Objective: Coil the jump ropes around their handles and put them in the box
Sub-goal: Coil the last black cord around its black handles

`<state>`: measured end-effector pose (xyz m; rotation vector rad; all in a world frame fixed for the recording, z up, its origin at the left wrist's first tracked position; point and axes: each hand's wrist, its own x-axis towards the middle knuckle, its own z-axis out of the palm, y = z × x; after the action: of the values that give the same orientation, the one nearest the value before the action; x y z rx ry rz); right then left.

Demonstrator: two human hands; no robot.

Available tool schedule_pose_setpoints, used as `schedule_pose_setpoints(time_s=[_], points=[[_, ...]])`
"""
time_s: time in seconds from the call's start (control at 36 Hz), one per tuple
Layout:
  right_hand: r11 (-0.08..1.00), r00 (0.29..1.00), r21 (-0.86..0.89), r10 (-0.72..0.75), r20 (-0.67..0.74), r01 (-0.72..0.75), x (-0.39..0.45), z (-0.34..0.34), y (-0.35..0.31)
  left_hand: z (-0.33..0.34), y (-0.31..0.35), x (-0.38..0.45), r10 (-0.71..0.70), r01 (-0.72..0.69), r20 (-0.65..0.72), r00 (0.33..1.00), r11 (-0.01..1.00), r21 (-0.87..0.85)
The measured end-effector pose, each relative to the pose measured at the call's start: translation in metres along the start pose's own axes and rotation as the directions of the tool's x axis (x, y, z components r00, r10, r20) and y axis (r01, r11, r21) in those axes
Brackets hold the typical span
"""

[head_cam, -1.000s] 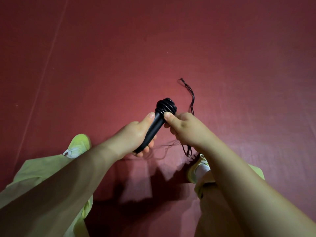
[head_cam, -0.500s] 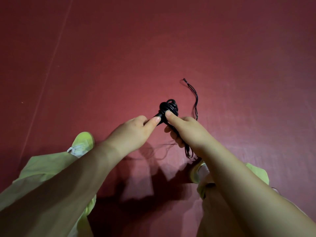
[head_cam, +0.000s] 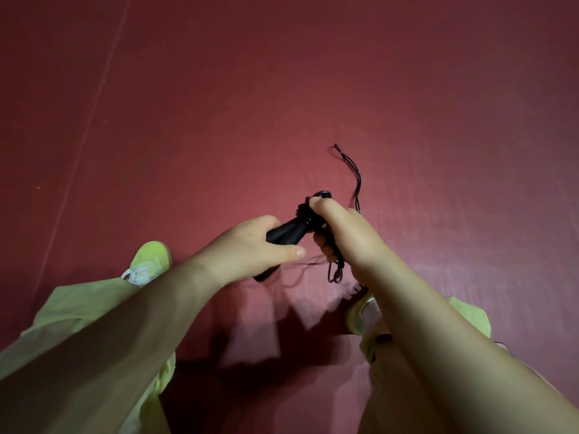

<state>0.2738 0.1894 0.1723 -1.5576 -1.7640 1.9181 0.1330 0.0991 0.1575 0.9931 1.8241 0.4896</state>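
**Rope coiling: L/R hand status**

Since the prior frame the R hand (head_cam: 351, 233) has moved up over the coiled end of the handle (head_cam: 286, 231); L thumb now points right, below the shaft.

L hand (head_cam: 250, 249): grip closed round the black handle shaft, held above the red floor (head_cam: 219, 120).
R hand: grip closed on the rope coil (head_cam: 305, 214) at the handle's top; fingers also hold rope strands hanging below.
Loose rope end (head_cam: 355, 170) trails on the floor beyond the R hand.
Box: not visible.
Yellow-green shoe (head_cam: 150, 258) at lower left.
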Motion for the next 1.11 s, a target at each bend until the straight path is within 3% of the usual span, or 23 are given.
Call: schedule_pose_setpoints(time_s=[0.11,0.22,0.31,0.42,0.53,0.78,0.92,1.03,1.11], points=[[0.992,0.995,0.083,-0.094,-0.015,0.095,0.002,-0.002,-0.001,-0.003,0.004,-0.003,0.023,0.031,0.163,0.986,0.947,-0.320],[0.961,0.993,0.250,-0.121,0.005,0.116,0.007,-0.005,-0.002,-0.008,0.014,-0.011,0.071,0.270,0.453,0.889,0.717,-0.642],[0.931,0.984,0.348,-0.151,0.096,0.109,0.005,-0.006,-0.007,-0.011,0.015,-0.014,0.156,0.404,0.591,0.792,0.591,-0.698],[0.936,0.966,0.305,-0.222,0.130,0.174,0.006,-0.005,-0.003,-0.007,0.014,-0.014,0.176,0.452,0.625,0.761,0.547,-0.704],[0.961,0.964,0.155,-0.245,0.101,0.228,0.007,-0.006,0.003,-0.004,0.013,-0.011,0.128,0.404,0.595,0.793,0.621,-0.672],[0.981,0.986,-0.098,-0.161,0.051,0.166,-0.005,-0.005,-0.007,0.006,0.013,-0.007,-0.014,0.251,0.365,0.931,0.751,-0.611],[0.990,0.995,-0.116,-0.073,0.067,0.080,-0.005,-0.002,-0.002,0.013,0.008,-0.003,-0.064,0.115,0.134,0.989,0.903,-0.413],[0.990,0.998,-0.136,-0.030,0.048,0.036,-0.002,0.000,0.002,0.015,0.004,0.001,-0.074,0.092,0.065,0.995,0.931,-0.353],[0.985,0.998,-0.169,0.037,0.052,-0.028,0.001,0.000,0.003,0.015,-0.003,0.005,-0.069,0.063,-0.030,0.997,0.983,-0.171]])
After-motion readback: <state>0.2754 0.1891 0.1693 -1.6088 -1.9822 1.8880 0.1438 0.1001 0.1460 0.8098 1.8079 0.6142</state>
